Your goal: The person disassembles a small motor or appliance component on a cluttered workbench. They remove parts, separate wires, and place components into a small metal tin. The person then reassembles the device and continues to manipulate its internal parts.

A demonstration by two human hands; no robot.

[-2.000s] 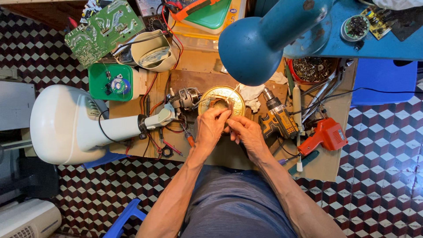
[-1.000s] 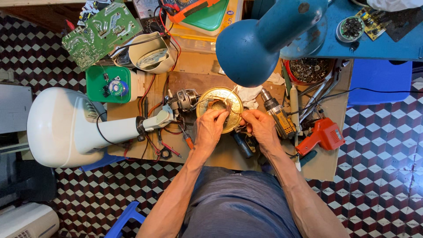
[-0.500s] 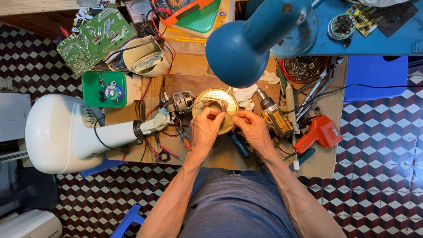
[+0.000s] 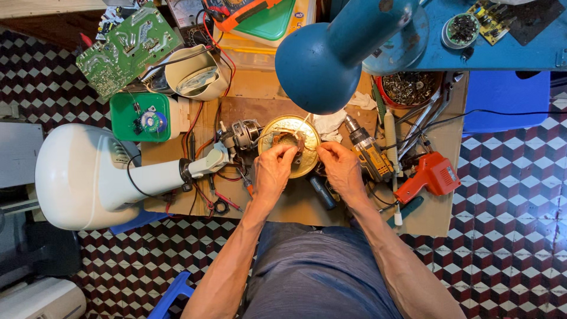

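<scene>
A round brass-coloured disc (image 4: 276,127) with copper windings at its centre lies on the small wooden workbench (image 4: 437,218). My left hand (image 4: 273,171) pinches the windings at the disc's near edge. My right hand (image 4: 339,168) grips the disc's right rim with fingers curled over it. Both hands touch the disc and hide its lower half. A small electric motor (image 4: 242,134) sits just left of the disc, joined to a white fan body (image 4: 88,177).
A blue desk lamp (image 4: 331,53) overhangs the bench. A yellow drill (image 4: 369,153) and a red soldering gun (image 4: 431,176) lie to the right. A green circuit board (image 4: 127,50), white bowl (image 4: 195,74), green box (image 4: 142,115) and tray of screws (image 4: 407,88) crowd the back.
My right hand left the disc, reached toward the drill side, then came back to the disc's right rim. My left hand stayed on the windings.
</scene>
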